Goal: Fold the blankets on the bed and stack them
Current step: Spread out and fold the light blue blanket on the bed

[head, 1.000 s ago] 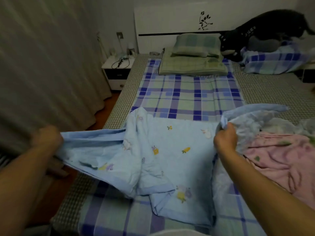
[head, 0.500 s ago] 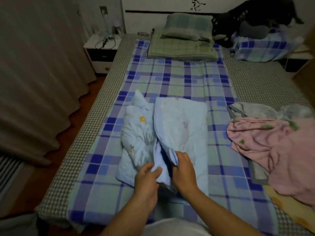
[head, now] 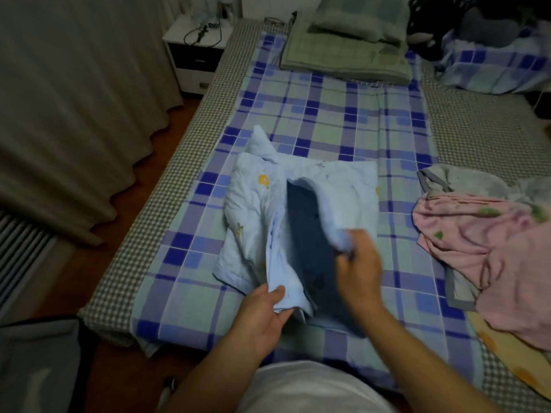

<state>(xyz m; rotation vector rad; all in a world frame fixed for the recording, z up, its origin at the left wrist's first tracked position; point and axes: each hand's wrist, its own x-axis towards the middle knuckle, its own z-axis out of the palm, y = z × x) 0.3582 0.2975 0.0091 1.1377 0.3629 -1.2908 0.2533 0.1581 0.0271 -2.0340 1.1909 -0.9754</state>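
Observation:
A light blue blanket (head: 256, 216) with small yellow flowers lies half folded on the plaid sheet (head: 328, 114) in the middle of the bed. My left hand (head: 265, 317) grips its near lower edge between thumb and fingers. My right hand (head: 357, 269), blurred, pinches the upper layer's near corner and holds it raised, so a dark gap shows between the layers. A crumpled pink blanket (head: 492, 248) lies at the right, on top of a grey-edged white one (head: 465, 183).
A folded green blanket (head: 343, 61) with a pillow (head: 354, 19) on it sits at the head of the bed. A dark animal (head: 432, 34) is beside a plaid pillow (head: 501, 67). Left stand curtains (head: 74, 99) and a nightstand (head: 193, 52).
The blanket went from stretched wide between my hands to folded on the bed. Since half a second ago my right hand has lifted the upper layer's corner up and to the right.

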